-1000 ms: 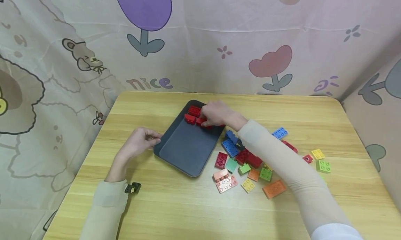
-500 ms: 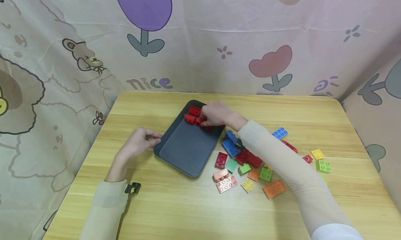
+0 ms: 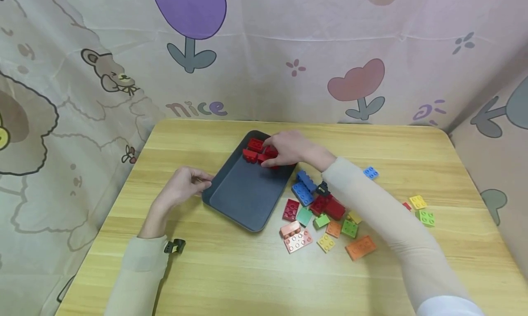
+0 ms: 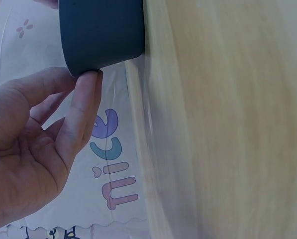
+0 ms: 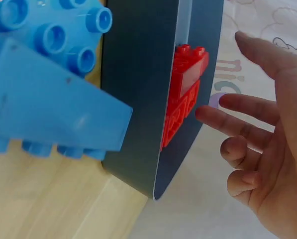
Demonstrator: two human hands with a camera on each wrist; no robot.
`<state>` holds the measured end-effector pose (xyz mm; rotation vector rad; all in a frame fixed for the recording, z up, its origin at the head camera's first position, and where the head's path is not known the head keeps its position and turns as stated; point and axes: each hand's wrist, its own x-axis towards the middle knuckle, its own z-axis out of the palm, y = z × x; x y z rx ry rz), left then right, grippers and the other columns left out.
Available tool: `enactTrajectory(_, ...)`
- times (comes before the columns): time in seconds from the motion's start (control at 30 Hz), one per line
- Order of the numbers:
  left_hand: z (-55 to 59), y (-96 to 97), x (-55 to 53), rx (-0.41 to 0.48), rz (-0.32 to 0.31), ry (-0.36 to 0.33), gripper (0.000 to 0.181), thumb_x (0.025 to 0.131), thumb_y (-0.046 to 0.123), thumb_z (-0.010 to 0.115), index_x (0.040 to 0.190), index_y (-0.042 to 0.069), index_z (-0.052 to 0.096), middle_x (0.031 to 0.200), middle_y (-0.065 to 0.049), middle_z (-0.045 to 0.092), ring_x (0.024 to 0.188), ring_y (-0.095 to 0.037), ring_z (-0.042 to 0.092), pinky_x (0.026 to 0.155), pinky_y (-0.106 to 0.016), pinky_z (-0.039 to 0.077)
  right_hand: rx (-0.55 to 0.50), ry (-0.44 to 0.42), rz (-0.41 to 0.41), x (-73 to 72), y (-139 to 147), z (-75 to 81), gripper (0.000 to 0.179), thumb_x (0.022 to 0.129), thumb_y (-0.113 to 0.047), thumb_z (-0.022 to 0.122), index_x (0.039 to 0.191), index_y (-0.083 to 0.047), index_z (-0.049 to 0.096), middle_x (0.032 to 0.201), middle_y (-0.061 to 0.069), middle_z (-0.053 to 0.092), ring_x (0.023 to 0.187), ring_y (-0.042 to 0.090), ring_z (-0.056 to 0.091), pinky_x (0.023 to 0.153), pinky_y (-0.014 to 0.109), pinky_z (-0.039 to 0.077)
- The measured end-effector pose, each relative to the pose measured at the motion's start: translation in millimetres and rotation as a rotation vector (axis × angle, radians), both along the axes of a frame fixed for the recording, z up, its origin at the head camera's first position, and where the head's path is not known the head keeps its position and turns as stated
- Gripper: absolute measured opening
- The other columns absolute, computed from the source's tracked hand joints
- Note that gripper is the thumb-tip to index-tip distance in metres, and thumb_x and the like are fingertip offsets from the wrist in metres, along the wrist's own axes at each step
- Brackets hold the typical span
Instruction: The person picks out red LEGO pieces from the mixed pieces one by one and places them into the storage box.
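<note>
Part of the red bricks [image 3: 250,155] is covered by the right hand [image 3: 290,147] in the head view, so how many lie in the far end of the tray [image 3: 243,194] cannot be counted; the right sleeve [image 3: 383,215] runs over the table [image 3: 214,270] to the right of the tray, mostly covering a small red piece [image 3: 406,206] well apart from it; the right wrist view shows a large blue brick [image 5: 58,104] just beside the tray's outer wall, cut off by the left edge; in the left wrist view the top edge cuts off the tray, leaving one corner in sight.

The right hand's thumb and two of its fingers reach out loosely, the other two bending, all held apart from one another; the fingertips are close over the red bricks inside the tray, though whether one touches a brick I cannot tell; the left hand [image 3: 183,185] pinches the rim at the tray's left corner, well apart from the red bricks.

Beside the tray's right wall lie blue bricks [image 3: 302,194]; nearer than these are dark red bricks [image 3: 291,210], and an orange brick [image 3: 360,248] lies farther right of the tray.
</note>
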<state>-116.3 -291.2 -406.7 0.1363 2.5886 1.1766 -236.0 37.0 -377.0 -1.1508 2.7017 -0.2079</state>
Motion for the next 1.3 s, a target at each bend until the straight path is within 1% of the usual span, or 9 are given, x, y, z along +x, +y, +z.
enactTrajectory(0.17,0.7,-0.1,-0.1,0.007,0.002,0.006,0.023,0.1,0.001,0.068,0.119,-0.009,0.075,0.115,-0.028,0.076,0.084,-0.015,0.074,0.072,-0.031,0.068,-0.009,0.023,0.01,3.6,7.5,4.0,0.074,0.089,-0.069,0.071,0.141,-0.017,0.068,0.126,0.007,0.076,0.089,0.019,0.063,0.065,0.029,0.048)
enactTrajectory(0.27,1.7,0.7,0.3,0.013,0.004,0.003,0.023,0.1,0.001,0.069,0.12,-0.009,0.075,0.116,-0.028,0.075,0.085,-0.015,0.074,0.072,-0.031,0.068,-0.013,0.032,0.009,6.4,11.0,5.7,0.075,0.088,-0.071,0.071,0.142,-0.018,0.068,0.126,0.007,0.075,0.087,0.019,0.062,0.064,0.03,0.047)
enactTrajectory(0.43,2.9,2.2,0.8,0.012,0.007,0.007,0.023,0.1,0.002,0.069,0.12,-0.009,0.075,0.116,-0.028,0.075,0.085,-0.015,0.074,0.072,-0.03,0.068,-0.024,0.043,0.0,12.9,17.8,8.6,0.078,0.087,-0.073,0.071,0.142,-0.018,0.068,0.124,0.007,0.075,0.084,0.019,0.062,0.066,0.03,0.05)
enactTrajectory(0.6,2.0,2.8,0.6,0.005,0.005,0.027,0.023,0.098,0.0,0.069,0.119,-0.009,0.075,0.111,-0.027,0.077,0.081,-0.015,0.074,0.069,-0.029,0.068,-0.025,0.046,-0.008,21.7,27.9,10.8,0.08,0.085,-0.074,0.072,0.142,-0.018,0.068,0.12,0.007,0.074,0.081,0.018,0.062,0.061,0.03,0.048)
enactTrajectory(0.8,-0.3,1.3,0.4,0.0,-0.001,0.029,0.023,0.098,0.0,0.069,0.119,-0.009,0.075,0.11,-0.027,0.077,0.08,-0.014,0.074,0.068,-0.027,0.067,-0.044,0.054,-0.018,32.0,42.9,13.8,0.082,0.083,-0.076,0.072,0.141,-0.018,0.068,0.13,0.008,0.073,0.088,0.019,0.065,0.063,0.03,0.049)
enactTrajectory(0.87,-0.6,0.8,0.2,0.0,-0.004,0.029,0.023,0.099,0.0,0.069,0.119,-0.009,0.075,0.11,-0.027,0.077,0.08,-0.013,0.074,0.068,-0.027,0.067,-0.046,0.057,-0.016,35.3,48.1,14.5,0.084,0.082,-0.077,0.072,0.141,-0.018,0.068,0.132,0.009,0.072,0.085,0.019,0.065,0.063,0.029,0.049)
enactTrajectory(1.0,-0.8,1.0,0.1,0.006,-0.005,0.026,0.023,0.099,0.0,0.069,0.119,-0.009,0.075,0.111,-0.028,0.077,0.081,-0.013,0.074,0.069,-0.028,0.067,-0.043,0.066,-0.018,41.6,59.1,16.7,0.09,0.081,-0.078,0.072,0.145,-0.017,0.065,0.133,0.011,0.072,0.075,0.018,0.065,0.058,0.028,0.047)
enactTrajectory(1.2,1.7,1.9,0.7,0.011,-0.004,0.019,0.024,0.099,0.001,0.07,0.12,-0.009,0.075,0.112,-0.027,0.077,0.084,-0.017,0.075,0.07,-0.029,0.068,-0.048,0.107,-0.04,51.9,79.1,20.0,0.096,0.078,-0.08,0.072,0.148,-0.016,0.062,0.137,0.013,0.071,0.093,0.025,0.075,0.057,0.026,0.049)
enactTrajectory(1.3,1.9,1.8,0.7,0.013,-0.005,0.017,0.025,0.098,0.001,0.07,0.121,-0.009,0.074,0.112,-0.028,0.077,0.085,-0.019,0.075,0.07,-0.029,0.067,-0.055,0.129,-0.059,57.4,89.8,20.1,0.095,0.077,-0.08,0.075,0.146,-0.016,0.064,0.135,0.013,0.072,0.089,0.025,0.075,0.052,0.026,0.045)
